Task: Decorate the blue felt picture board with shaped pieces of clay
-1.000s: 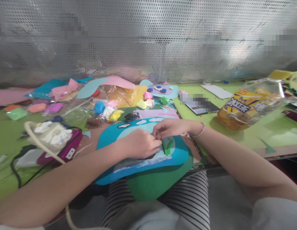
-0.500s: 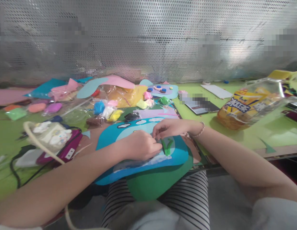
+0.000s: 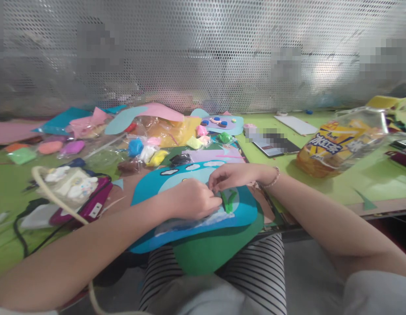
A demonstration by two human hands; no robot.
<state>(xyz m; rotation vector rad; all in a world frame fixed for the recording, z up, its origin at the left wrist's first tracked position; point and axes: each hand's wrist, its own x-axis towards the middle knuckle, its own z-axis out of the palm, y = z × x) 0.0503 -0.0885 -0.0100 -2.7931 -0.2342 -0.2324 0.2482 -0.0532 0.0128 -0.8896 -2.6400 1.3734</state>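
The blue craft board (image 3: pixel 189 227) lies at the near edge of the table (image 3: pixel 324 186), with green clay strips (image 3: pixel 229 200) on it. Your left hand (image 3: pixel 192 199), curled closed, and your right hand (image 3: pixel 234 175), fingertips pinched, meet beside the strips; anything held is hidden. Clay packets (image 3: pixel 147 153) lie behind.

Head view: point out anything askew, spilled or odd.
The drink bottle lies tipped on its side on the right of the table; nothing spilled shows. The blue craft board overhangs the table edge onto the lap.

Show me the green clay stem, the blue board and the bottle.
green clay stem (image 3: pixel 228 201), head view, its middle.
blue board (image 3: pixel 146 187), head view, bare left part.
bottle (image 3: pixel 334 146), head view, yellow label.
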